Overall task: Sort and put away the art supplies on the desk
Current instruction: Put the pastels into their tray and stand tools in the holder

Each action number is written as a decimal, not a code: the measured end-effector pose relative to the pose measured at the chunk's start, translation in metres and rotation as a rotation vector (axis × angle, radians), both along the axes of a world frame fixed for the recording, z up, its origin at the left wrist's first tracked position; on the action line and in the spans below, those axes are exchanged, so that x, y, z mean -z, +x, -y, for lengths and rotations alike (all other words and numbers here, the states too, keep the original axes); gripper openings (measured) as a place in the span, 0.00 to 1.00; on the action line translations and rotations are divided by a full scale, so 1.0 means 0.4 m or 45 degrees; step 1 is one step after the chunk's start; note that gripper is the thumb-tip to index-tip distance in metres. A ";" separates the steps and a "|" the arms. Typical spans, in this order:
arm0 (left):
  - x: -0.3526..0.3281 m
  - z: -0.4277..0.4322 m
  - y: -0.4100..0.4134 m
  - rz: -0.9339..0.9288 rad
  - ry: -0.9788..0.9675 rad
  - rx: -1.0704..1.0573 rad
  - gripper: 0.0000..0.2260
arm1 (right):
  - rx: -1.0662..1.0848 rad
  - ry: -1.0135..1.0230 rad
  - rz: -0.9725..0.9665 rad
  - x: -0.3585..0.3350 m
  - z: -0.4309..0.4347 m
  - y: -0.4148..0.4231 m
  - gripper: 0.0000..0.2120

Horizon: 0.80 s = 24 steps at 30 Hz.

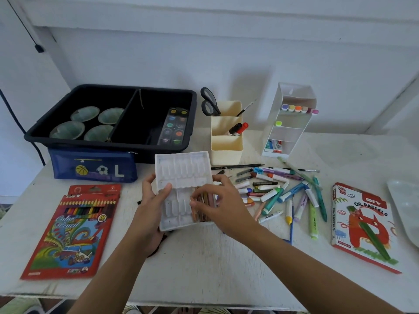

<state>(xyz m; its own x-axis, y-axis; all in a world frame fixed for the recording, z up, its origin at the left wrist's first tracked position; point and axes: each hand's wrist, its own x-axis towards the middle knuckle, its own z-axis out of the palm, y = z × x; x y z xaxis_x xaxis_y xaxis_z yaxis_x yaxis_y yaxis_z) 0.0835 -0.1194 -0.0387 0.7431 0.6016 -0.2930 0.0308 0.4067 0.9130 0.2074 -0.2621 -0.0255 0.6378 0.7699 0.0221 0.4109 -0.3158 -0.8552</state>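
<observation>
A white plastic pastel tray (181, 173) is tilted up in the middle of the desk. My left hand (154, 200) grips its left edge, thumb on its face. My right hand (217, 200) pinches an oil pastel (199, 207) at the tray's lower right, where several brown and pink pastels lie in slots. A loose heap of pastels, markers and pens (281, 191) spreads over the desk to the right. The oil pastels box (362, 225) lies at the far right. A colour pencil box (72, 227) lies at the left.
A black bin (108, 141) at the back left holds several green bowls and a watercolour palette (174, 125). A blue pencil pouch (93, 166) leans on it. A cream holder (226, 137) with scissors and a white marker rack (288, 123) stand behind the heap.
</observation>
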 end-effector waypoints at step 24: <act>0.002 0.039 0.072 -0.042 -0.098 0.053 0.24 | -0.065 -0.599 0.709 0.007 0.221 0.151 0.10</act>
